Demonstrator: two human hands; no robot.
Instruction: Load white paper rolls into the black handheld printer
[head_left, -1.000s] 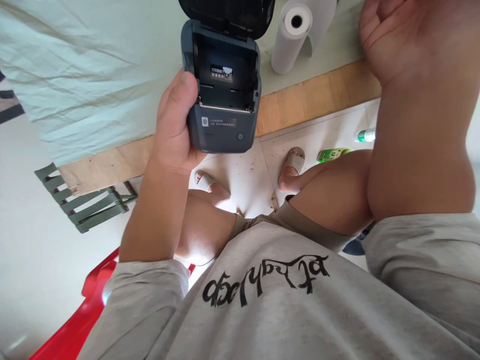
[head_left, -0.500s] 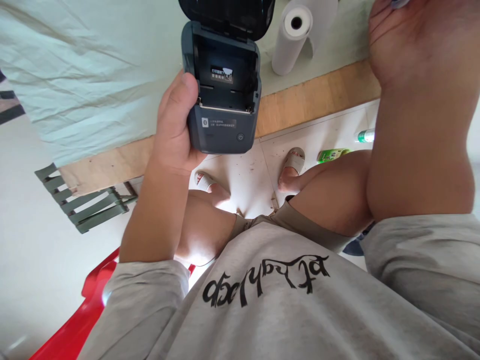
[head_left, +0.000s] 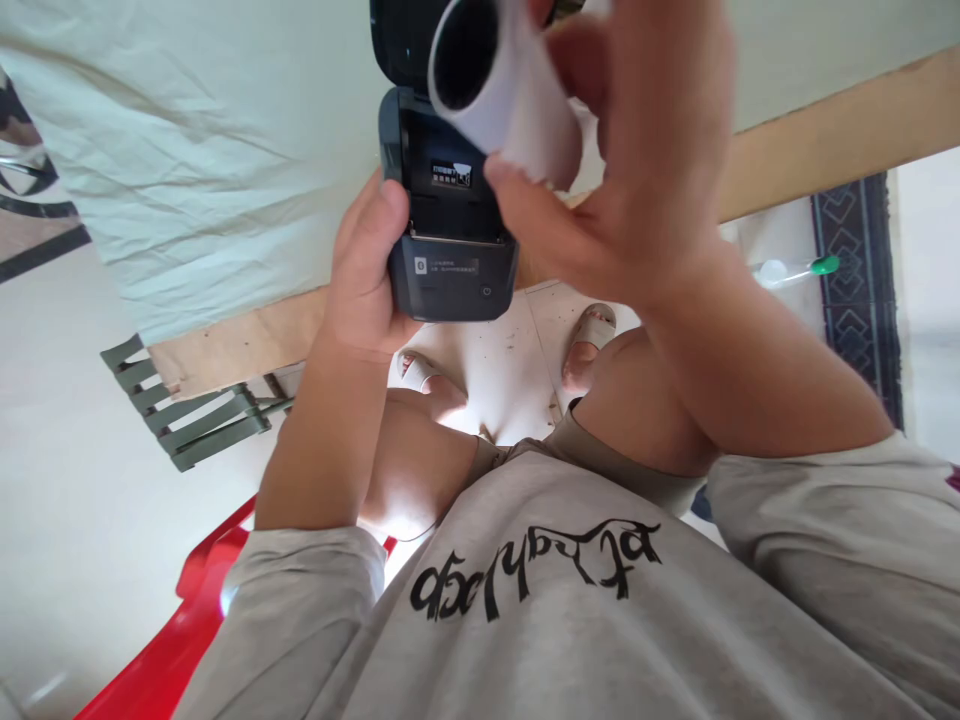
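In my left hand (head_left: 364, 270) is a dark portable label printer (head_left: 454, 275), held by its left side with the thumb over the edge. Its black lid (head_left: 396, 50) is raised, and the paper bay lies exposed with a small printed sticker inside. My right hand (head_left: 645, 190) is closed around a white paper roll (head_left: 529, 115) with a wide hollow core. The roll is tilted, its open end facing left, and it overlaps the upper right of the printer in my view. Whether the two touch, I cannot tell.
A pale green cloth (head_left: 225, 180) covers the wooden table (head_left: 247, 345), whose bare edge runs in front of my legs. At the left stand a green folding stool (head_left: 206, 425) and a red plastic chair (head_left: 180, 620). A patterned dark strip (head_left: 859, 290) crosses the floor at right.
My right hand has come in from the upper right to the printer, with a white roll in it. The printer has shifted slightly down and right, its lid still raised.
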